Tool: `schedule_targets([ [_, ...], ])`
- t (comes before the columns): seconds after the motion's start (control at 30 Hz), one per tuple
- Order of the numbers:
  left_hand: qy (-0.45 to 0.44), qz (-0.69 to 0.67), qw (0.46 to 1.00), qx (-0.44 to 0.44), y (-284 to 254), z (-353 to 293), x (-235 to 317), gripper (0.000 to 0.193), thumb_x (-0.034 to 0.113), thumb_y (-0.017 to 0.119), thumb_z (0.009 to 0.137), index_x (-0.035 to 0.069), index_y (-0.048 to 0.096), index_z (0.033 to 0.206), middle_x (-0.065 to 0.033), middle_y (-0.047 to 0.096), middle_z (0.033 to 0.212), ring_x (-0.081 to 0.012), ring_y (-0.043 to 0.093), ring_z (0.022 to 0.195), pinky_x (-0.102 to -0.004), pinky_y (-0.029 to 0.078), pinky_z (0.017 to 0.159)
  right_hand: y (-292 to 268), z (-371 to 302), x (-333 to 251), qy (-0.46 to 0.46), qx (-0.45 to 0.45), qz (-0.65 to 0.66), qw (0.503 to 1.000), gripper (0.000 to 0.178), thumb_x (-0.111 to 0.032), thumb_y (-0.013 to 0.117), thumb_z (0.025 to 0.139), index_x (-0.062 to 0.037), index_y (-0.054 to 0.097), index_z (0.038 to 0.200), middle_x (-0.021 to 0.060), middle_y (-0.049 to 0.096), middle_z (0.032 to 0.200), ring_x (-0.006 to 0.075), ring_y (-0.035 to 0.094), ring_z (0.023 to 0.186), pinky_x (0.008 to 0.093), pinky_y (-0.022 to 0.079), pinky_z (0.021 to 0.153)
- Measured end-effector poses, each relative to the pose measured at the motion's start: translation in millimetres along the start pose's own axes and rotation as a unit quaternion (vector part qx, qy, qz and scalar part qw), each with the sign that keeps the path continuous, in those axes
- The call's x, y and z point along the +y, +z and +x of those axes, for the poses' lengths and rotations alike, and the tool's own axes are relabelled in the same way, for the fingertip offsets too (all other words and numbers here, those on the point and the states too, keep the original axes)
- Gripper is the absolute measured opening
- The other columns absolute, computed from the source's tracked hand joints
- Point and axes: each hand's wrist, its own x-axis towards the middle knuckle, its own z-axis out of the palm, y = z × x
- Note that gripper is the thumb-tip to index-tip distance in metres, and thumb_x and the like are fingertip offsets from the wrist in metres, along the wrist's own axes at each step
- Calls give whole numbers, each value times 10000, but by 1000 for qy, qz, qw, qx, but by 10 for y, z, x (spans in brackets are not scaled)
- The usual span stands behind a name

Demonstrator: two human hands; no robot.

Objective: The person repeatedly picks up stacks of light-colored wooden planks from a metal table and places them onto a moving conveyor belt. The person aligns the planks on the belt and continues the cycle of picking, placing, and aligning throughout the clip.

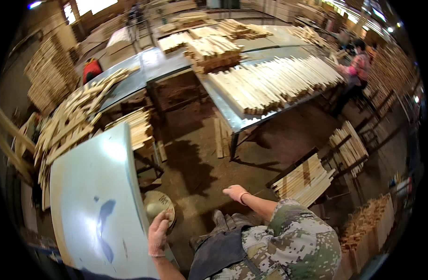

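My left hand (158, 235), in a pale glove, is beside the right edge of a smooth pale-blue panel (90, 179). Its fingers point away from me, loosely bent, and no object shows in them. Just beyond those fingertips is a round tan disc-like thing (171, 214) with a domed middle; I cannot make out its kind. My right hand (236, 193), also gloved, hangs over the floor in front of my body. Its fingers reach leftward, slightly curled, with nothing visible in them. I wear a dark apron (218, 254) over camouflage clothing.
A metal-topped table (225, 103) ahead carries rows of wooden strips (274, 84). Loose strips (67, 121) lie heaped at left. Racks of strips (303, 181) and a wood stack (370, 235) stand at right. A co-worker (358, 70) stands by the table's far right end.
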Motion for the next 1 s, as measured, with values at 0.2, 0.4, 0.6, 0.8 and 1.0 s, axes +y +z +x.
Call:
schedule_targets([
  [0.2,-170,119,977,51,-107,1468,-2351,360,306,681,979,-39,693,1081,-62,629,971,-216,538,831,-434,463,768,-604,-374,1399,231,-8,-9,973,599,-509,566,936,44,756,1064,287,731,1206,471,687,1083,512,534,947],
  [0.4,-489,172,854,37,136,1730,-2733,338,311,664,958,-16,703,1033,-106,650,924,-242,572,803,-448,494,748,-169,-1075,1868,414,56,108,902,546,-466,661,919,48,757,1076,261,764,1124,405,725,1062,487,552,908],
  [0.6,-523,207,826,-19,271,2803,-2494,315,323,654,962,16,720,988,-127,675,910,-266,622,804,-447,527,750,-130,-778,1890,396,-113,111,905,302,-322,664,972,-159,792,1191,126,787,1094,272,734,922,415,574,813],
  [0.8,-440,183,877,-63,457,4595,-1958,303,335,644,966,48,736,944,-148,701,897,-290,673,806,-445,560,752,-1330,582,1869,132,-8,-133,982,463,-455,626,956,-20,748,1053,261,759,1074,439,724,1062,492,564,860],
  [1.0,-231,174,953,-91,2072,6829,-528,333,321,625,1015,199,491,736,35,461,640,-155,438,522,-346,331,504,-2962,1475,1157,300,207,196,911,671,-418,714,952,48,617,1424,259,672,1404,356,635,1318,416,491,1101],
])
